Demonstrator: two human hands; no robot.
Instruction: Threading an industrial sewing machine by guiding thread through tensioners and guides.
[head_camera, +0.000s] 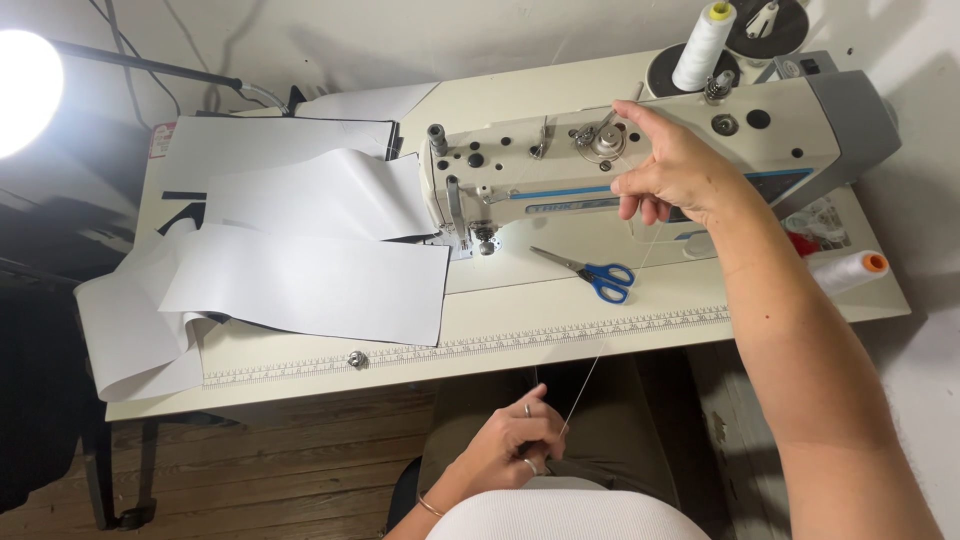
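My right hand is raised in front of the cream sewing machine, fingers pinched on a thin thread close to the round tension dial. The thread runs down past the table edge to my left hand, which pinches its lower end near my lap. A white thread cone stands on top of the machine behind my right hand. Blue-handled scissors lie on the machine bed under my right hand.
Several white fabric sheets lie over the left half of the table, which has a ruler strip along its front edge. An orange-capped white spool lies at the right. A bright lamp shines at the far left.
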